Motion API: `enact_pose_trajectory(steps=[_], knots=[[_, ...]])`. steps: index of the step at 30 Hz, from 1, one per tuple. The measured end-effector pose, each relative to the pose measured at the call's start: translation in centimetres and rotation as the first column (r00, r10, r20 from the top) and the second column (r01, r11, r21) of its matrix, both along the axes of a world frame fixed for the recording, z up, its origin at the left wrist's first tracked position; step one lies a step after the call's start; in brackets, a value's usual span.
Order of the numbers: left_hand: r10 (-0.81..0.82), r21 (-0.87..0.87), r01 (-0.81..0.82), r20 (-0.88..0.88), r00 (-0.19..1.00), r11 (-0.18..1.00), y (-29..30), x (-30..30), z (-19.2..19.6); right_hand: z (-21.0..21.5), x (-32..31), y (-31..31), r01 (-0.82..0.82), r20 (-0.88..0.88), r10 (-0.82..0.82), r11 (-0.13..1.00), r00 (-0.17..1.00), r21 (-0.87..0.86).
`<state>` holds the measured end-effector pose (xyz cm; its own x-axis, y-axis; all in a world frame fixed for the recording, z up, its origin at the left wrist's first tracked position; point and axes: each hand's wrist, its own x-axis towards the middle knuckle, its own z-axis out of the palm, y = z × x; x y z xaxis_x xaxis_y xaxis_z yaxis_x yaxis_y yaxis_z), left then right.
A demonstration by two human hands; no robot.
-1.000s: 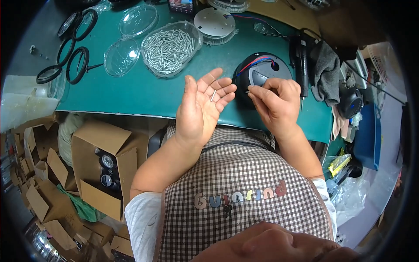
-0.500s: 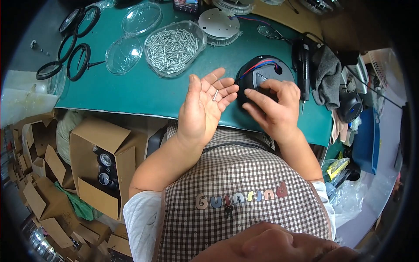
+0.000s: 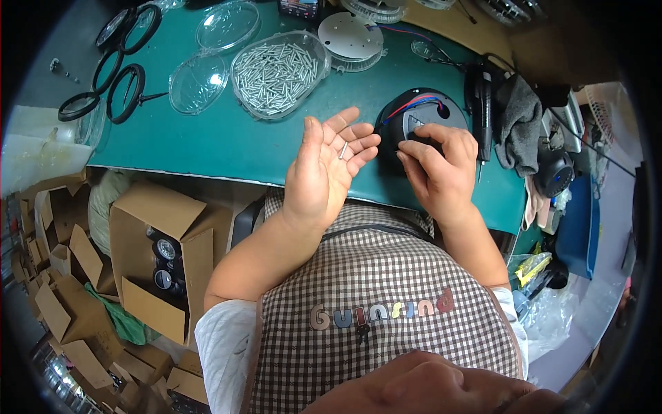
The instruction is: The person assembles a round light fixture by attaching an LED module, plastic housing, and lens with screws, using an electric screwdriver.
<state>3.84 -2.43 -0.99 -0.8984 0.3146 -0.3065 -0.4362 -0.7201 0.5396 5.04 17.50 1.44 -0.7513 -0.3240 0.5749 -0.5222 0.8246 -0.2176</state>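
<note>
Palm up above the green table's front edge, my left hand (image 3: pixel 319 169) has its fingers spread. One small silver screw-like pin (image 3: pixel 343 150) lies loose across its fingers. To its right stands a round black housing (image 3: pixel 439 125) with red and blue wires (image 3: pixel 417 102) curving over its top. My right hand (image 3: pixel 443 160) reaches over the housing's near side, thumb and fingertips pinched together at its surface. Whatever is between those fingertips is too small or hidden to make out. Farther back, a clear plastic tub (image 3: pixel 281 76) holds many similar silver pins.
Clear round covers (image 3: pixel 198 81) and black rings (image 3: pixel 125 94) lie at the left. Behind the tub is a white disc (image 3: pixel 350 35) on a clear part. A black electric screwdriver (image 3: pixel 483 114) and a grey cloth (image 3: pixel 518 121) sit right of the housing. Cardboard boxes (image 3: pixel 162 262) stand below left.
My right hand's thumb and fingers have drawn closer together at the housing, the hand shifting slightly right. My left hand stays almost in place, with the pin still on its fingers.
</note>
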Motion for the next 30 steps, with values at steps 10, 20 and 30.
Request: enact_pose_trajectory(steps=[10,20,30], knots=[[0.008,0.003,-0.008,-0.001,1.000,1.000,-0.2,0.0,-0.1,0.2,0.0,0.0,-0.002,0.014,0.002,1.000,1.000,0.009],[0.086,-0.062,-0.086,-0.002,0.996,0.994,-1.0,-1.1,-0.1,1.2,0.3,0.3,-0.032,0.025,0.034,0.997,0.999,-0.070],[0.192,-0.380,-0.368,-0.427,0.884,0.849,-4.9,-8.9,1.8,2.8,1.2,3.2,-0.006,-0.060,-0.002,0.990,0.998,-0.138]])
